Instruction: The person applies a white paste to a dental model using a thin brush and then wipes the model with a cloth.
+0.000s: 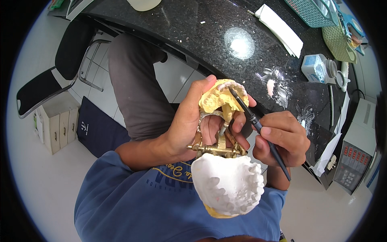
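My left hand (180,123) is wrapped round an opened brass dental articulator (217,150), with its fingers behind the upper part. A yellow dental cast (209,101) is mounted at the far end, with pale pinkish-white material (236,87) along its tooth row. At the near end, a white plaster dental cast (223,185) lies against my shirt with its teeth showing. Between thumb and fingers, my right hand (287,135) pinches a slim black brush (278,155). The brush's dark tip lies over the pale tooth row on the yellow cast; whether it touches is unclear.
White powder and a pinkish lump (270,86) lie on the black speckled counter (193,28). Farther right are an open jar (318,68), folded tissue (279,30), teal basket (312,14) and a grey machine with displays (354,149). A black chair (72,50) stands left.
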`<state>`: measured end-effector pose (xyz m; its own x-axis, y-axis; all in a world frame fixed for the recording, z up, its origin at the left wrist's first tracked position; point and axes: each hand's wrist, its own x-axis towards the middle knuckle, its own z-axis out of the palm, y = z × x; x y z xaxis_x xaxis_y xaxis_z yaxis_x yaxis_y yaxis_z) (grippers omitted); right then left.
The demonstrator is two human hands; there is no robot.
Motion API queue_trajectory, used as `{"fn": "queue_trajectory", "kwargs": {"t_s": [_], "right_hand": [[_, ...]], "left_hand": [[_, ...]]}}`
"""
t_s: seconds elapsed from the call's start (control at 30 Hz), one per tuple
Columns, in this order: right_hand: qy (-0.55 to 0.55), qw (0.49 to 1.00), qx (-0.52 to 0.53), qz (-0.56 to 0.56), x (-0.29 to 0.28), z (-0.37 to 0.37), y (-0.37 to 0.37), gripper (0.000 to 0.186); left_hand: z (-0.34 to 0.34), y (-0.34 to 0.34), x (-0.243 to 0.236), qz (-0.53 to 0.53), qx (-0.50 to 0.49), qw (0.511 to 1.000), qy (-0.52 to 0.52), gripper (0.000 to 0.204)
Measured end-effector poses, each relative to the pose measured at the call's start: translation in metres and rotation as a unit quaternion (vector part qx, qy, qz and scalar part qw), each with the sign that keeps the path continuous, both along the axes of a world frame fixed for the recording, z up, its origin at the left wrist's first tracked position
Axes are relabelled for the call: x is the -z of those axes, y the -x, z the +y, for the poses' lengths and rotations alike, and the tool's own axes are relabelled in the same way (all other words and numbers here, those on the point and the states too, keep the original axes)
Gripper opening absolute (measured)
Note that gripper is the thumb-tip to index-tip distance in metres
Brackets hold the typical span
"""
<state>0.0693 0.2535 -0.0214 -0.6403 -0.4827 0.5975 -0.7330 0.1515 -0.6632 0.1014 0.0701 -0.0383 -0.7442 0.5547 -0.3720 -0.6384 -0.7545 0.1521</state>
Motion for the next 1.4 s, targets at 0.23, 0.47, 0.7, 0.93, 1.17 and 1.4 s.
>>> {"fn": "queue_trajectory", "kwargs": {"t_s": [0.23, 0.47, 0.7, 0.93, 1.17, 1.4], "right_hand": [[0.005, 1.0, -0.016, -0.003, -0.002, 0.002, 0.0, 0.028], [0.061, 0.971, 0.21, -0.102, -0.013, 0.027, -0.011, 0.024], [0.099, 0.944, 0.26, -0.178, -0.01, 0.03, -0.008, 0.011], [0.071, 0.941, 0.251, -0.216, -0.01, 0.034, -0.01, 0.009], [0.035, 0.942, 0.239, -0.234, -0.011, 0.036, -0.011, 0.01], [0.082, 0.937, 0.26, -0.219, -0.01, 0.036, -0.011, 0.008]], "left_hand": [[0.001, 0.0, 0.003, 0.002, -0.002, 1.0, -0.002, 0.069], [0.001, 0.001, 0.009, 0.006, 0.007, 0.999, -0.053, 0.07], [0.002, 0.0, 0.009, 0.023, 0.016, 0.999, -0.014, 0.071], [0.01, -0.004, 0.011, 0.007, -0.021, 0.999, -0.035, 0.071], [0.011, -0.004, 0.011, 0.011, -0.026, 0.999, -0.022, 0.071], [0.014, -0.006, 0.013, 0.015, -0.038, 0.999, -0.023, 0.071]]}}
